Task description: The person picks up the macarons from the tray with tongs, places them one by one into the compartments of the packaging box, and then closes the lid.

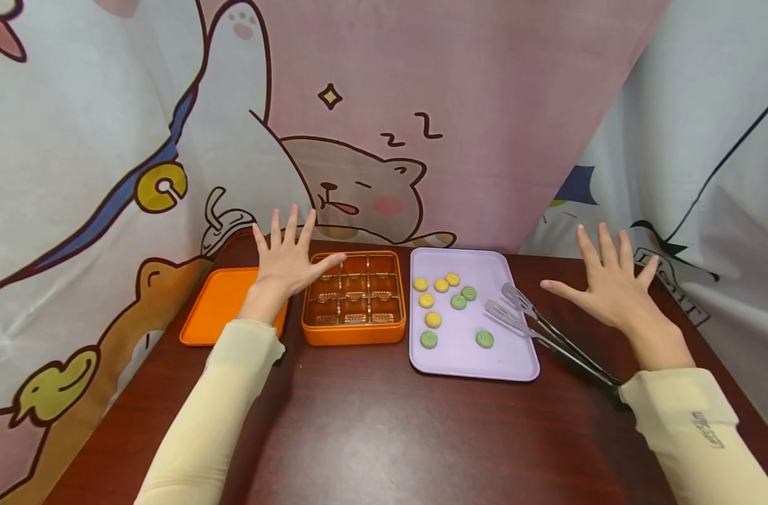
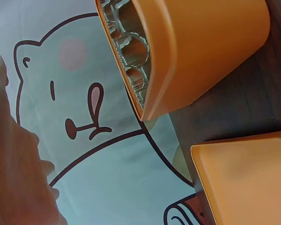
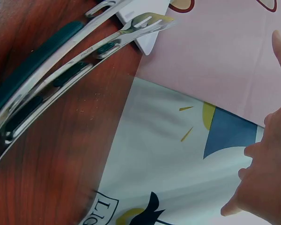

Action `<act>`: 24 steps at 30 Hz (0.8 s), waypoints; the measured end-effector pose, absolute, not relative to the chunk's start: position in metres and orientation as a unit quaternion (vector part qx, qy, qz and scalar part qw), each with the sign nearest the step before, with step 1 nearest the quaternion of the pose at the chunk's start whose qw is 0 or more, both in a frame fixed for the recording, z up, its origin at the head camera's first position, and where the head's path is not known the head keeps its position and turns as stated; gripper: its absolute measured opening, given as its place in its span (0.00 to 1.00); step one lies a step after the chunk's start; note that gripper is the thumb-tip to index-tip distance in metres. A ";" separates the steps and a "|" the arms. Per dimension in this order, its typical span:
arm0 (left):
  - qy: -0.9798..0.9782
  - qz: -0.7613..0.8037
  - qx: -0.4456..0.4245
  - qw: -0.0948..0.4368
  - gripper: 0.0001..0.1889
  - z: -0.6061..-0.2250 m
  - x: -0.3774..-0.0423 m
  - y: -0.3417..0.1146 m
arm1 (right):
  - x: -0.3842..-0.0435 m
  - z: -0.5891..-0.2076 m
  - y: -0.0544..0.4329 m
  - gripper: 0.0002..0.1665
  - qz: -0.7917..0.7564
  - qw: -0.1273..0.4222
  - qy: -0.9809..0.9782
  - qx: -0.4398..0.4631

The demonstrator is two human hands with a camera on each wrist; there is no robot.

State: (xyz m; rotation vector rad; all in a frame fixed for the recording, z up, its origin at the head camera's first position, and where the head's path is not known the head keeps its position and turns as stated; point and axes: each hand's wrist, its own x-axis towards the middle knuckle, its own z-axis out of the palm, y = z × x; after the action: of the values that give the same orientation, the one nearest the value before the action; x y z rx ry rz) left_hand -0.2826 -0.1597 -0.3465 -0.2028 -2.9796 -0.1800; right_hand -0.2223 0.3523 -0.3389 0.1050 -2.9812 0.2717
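Observation:
My left hand (image 1: 284, 263) is raised with its fingers spread, holding nothing. In the head view it overlaps the flat orange lid (image 1: 216, 308) and the near side of an orange box (image 1: 353, 335). That box has a clear insert split into several compartments. On the right, my right hand (image 1: 617, 291) is also lifted, fingers spread, with nothing in it. Metal tongs (image 1: 563, 348) with slotted ends lie to its left, their tips over a lilac tray (image 1: 466, 365). Several yellow cookie-like rounds (image 1: 433, 320) and green rounds (image 1: 484, 339) are scattered on the tray.
All of it stands on a dark wooden table (image 1: 384, 428). A curtain with cartoon animals (image 1: 371, 189) hangs right behind the table's far edge and along both sides. The lid, box and tray sit in a row from left to right near the back.

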 end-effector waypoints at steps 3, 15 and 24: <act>-0.993 -0.068 -0.065 0.076 0.56 -0.346 -0.280 -0.160 | -0.220 -0.341 0.354 0.68 0.095 0.073 -0.992 0.034; -0.988 -0.111 -0.069 0.079 0.56 -0.347 -0.270 -0.167 | -0.209 -0.357 0.361 0.67 0.134 0.070 -0.988 0.030; -0.986 -0.132 -0.074 0.072 0.55 -0.356 -0.262 -0.174 | -0.202 -0.374 0.366 0.69 0.156 0.066 -0.985 0.030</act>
State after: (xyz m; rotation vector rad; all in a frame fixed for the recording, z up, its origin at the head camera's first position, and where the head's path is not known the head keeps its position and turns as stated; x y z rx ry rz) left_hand -0.2624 -0.1744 -0.3556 -0.2234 -2.9619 -0.3964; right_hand -0.2023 0.3661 -0.3741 0.0916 -2.9711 0.4696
